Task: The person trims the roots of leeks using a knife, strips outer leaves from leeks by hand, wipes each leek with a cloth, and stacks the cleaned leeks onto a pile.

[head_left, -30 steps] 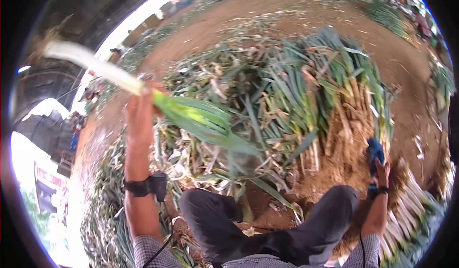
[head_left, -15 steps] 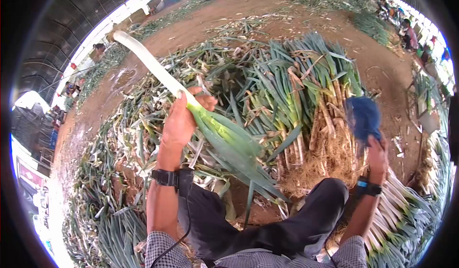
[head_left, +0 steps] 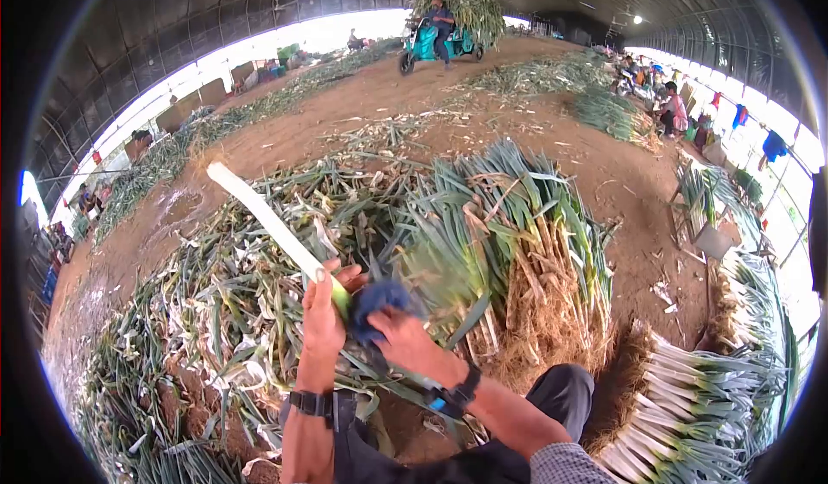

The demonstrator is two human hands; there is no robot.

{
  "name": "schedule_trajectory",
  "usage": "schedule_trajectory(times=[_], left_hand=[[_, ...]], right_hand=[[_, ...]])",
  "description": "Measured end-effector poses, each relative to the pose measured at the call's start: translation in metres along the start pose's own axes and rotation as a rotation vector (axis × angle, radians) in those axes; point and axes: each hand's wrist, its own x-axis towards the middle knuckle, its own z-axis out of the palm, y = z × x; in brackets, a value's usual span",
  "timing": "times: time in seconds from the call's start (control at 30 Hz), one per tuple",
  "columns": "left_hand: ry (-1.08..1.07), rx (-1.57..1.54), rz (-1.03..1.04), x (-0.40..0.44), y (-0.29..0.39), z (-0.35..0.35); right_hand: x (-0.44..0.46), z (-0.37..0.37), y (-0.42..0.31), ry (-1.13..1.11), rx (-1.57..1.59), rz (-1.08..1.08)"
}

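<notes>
My left hand [head_left: 323,318] is closed around a leek [head_left: 263,216], whose white shank slants up to the left with the root end at the top. In my right hand [head_left: 412,344] is a bunched blue cloth [head_left: 377,301], pressed against the leek's green part just beside my left hand. Cloth and hand hide most of the green leaves. Just beyond my right hand lies a heap of unpeeled leeks [head_left: 535,260] with brown roots toward me. Peeled leeks [head_left: 677,406] lie in a row at my right.
Stripped leaves [head_left: 233,303] cover the ground ahead and to my left. Farther back, a person rides a teal three-wheeler [head_left: 423,46] loaded with greens. Another person [head_left: 673,109] sits at the far right beside more leeks [head_left: 608,111]. Bare soil [head_left: 638,191] lies right of the unpeeled heap.
My right hand has swung left with the blue cloth, from beside the unpeeled heap to the leek. The view has tilted up, bringing the three-wheeler fully into sight.
</notes>
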Motion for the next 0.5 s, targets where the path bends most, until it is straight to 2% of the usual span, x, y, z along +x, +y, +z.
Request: schedule_trajectory(times=[0.07, 0.1, 0.13, 0.2, 0.23, 0.27, 0.33, 0.43, 0.5], left_hand=[[0.002, 0.0, -0.013, 0.008, 0.009, -0.021], [-0.058, 0.02, 0.018, 0.011, 0.018, -0.023], [-0.111, 0.06, 0.024, 0.017, 0.024, -0.029], [-0.124, 0.05, -0.003, 0.022, 0.034, -0.04], [-0.137, 0.077, 0.016, 0.026, 0.035, -0.044], [-0.152, 0.082, 0.025, 0.027, 0.038, -0.041], [-0.151, 0.032, -0.008, 0.027, 0.032, -0.042], [-0.182, 0.022, -0.036, 0.026, 0.022, -0.038], [-0.226, -0.042, -0.055, 0.025, 0.017, -0.033]], right_hand=[[-0.055, 0.02, 0.044, -0.242, -0.02, -0.029], [-0.086, 0.022, 0.075, -0.472, 0.032, 0.081], [-0.113, 0.006, 0.089, -0.244, 0.227, 0.035], [-0.113, -0.046, 0.074, -0.241, -0.039, 0.552], [-0.104, -0.078, 0.068, -0.252, -0.058, 0.818], [-0.111, -0.092, 0.095, -0.128, 0.004, 1.012], [-0.104, -0.129, 0.092, 0.143, 0.334, 0.827], [-0.076, -0.155, 0.085, 0.078, 0.418, 0.639], [-0.04, -0.144, 0.047, 0.107, 0.351, 0.367]])
